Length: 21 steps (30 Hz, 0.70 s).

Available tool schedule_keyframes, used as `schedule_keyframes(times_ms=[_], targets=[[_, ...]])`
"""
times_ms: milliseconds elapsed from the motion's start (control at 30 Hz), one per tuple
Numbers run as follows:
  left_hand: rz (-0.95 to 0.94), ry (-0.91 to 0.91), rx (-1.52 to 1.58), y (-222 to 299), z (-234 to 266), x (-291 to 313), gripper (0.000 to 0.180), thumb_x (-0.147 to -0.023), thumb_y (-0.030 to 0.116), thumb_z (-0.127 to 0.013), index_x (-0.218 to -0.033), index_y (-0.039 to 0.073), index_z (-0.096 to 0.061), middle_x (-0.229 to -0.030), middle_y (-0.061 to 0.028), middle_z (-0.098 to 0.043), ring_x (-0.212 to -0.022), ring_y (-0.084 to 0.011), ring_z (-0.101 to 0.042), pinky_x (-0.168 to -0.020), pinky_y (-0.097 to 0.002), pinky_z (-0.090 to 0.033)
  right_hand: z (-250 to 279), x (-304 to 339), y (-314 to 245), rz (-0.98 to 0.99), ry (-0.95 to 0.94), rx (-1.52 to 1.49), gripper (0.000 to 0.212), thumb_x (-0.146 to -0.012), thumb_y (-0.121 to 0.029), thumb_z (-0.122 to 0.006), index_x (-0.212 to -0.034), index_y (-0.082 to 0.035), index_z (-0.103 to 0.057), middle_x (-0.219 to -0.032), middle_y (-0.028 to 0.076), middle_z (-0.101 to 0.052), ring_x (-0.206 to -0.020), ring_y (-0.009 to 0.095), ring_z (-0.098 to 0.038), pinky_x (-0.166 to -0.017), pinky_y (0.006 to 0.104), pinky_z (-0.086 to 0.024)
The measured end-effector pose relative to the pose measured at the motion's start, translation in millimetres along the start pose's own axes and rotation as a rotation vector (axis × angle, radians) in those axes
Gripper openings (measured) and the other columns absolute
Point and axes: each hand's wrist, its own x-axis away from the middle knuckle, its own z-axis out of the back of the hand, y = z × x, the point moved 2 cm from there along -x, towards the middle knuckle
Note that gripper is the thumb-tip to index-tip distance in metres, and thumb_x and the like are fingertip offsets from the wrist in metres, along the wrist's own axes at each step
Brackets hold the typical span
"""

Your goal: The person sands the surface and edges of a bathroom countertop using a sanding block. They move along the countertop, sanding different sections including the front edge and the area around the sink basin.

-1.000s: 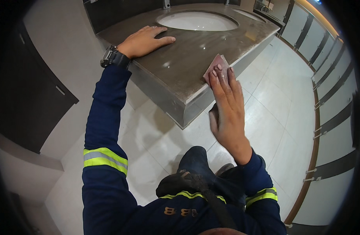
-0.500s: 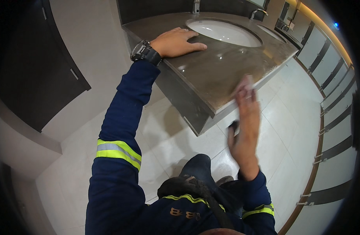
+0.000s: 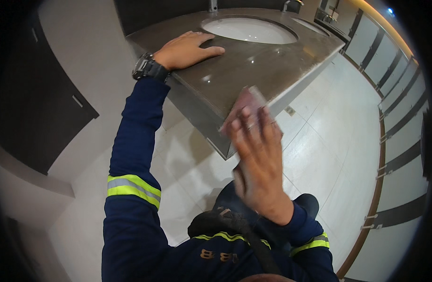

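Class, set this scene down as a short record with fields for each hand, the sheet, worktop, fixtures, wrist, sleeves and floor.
Left hand: palm down on the brown countertop
Right hand: fingers laid over a reddish sheet
Reddish sheet: at the countertop's near corner; blurred, material unclear
Brown countertop: shiny, with light reflections
White oval basin: set into the countertop
Left wrist: black watch
Sleeves: navy, yellow-and-silver bands
Floor: pale tiles

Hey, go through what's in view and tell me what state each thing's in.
Left hand: flat on the counter, thumb spread.
Counter: glossy, reflecting lights.
Right hand: fingers extended over a reddish sheet.
Reddish sheet: blurred, at the counter's near corner.
Wristwatch: strapped on.
White basin: set into the counter.
Faucets: can't tell whether running.
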Motion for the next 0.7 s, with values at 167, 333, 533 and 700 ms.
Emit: schedule_keyframes(times_ms=[167,333,533,700], targets=[[0.003,-0.032,0.033,-1.5,3.8,1.9,0.083,-0.099,0.07,-0.054,-0.155,0.008,-0.053,-0.159,-0.02,-0.05,-0.153,-0.0363,-0.039,-0.125,-0.0423,-0.032,7.3,-13.2,71.6,-0.163,0.119,0.108,0.09,-0.073,0.013,-0.063,-0.157,-0.017,-0.05,-0.164,0.015,-0.046,-0.156,0.047,-0.032,-0.121,0.0616,-0.033],[-0.019,-0.007,0.046,1.8,5.3,1.5,0.086,-0.097,0.072,-0.056,-0.152,0.005,-0.056,-0.155,-0.0223,-0.053,-0.149,-0.0359,-0.045,-0.122,-0.0413,-0.035,-2.4,-1.8,13.9,-0.048,0.091,0.078,0.09,-0.075,0.013,-0.065,-0.158,-0.014,-0.049,-0.167,0.013,-0.042,-0.153,0.046,-0.036,-0.122,0.054,-0.035],[-0.026,-0.005,0.038,-1.0,5.9,1.9,0.086,-0.097,0.073,-0.056,-0.152,0.006,-0.056,-0.156,-0.0234,-0.052,-0.149,-0.0373,-0.045,-0.123,-0.0428,-0.035,13.7,-11.9,64.4,-0.248,0.104,0.135,0.091,-0.07,0.009,-0.07,-0.157,-0.014,-0.051,-0.164,0.016,-0.045,-0.152,0.045,-0.037,-0.12,0.054,-0.036],[-0.006,-0.031,0.035,-2.9,4.1,-1.2,0.087,-0.097,0.073,-0.055,-0.153,0.007,-0.055,-0.157,-0.0241,-0.051,-0.15,-0.0371,-0.043,-0.123,-0.0424,-0.034,42.1,-14.7,73.9,-0.123,0.009,0.104,0.082,-0.076,0.001,-0.07,-0.155,-0.014,-0.053,-0.159,0.018,-0.048,-0.147,0.044,-0.042,-0.119,0.0535,-0.037]])
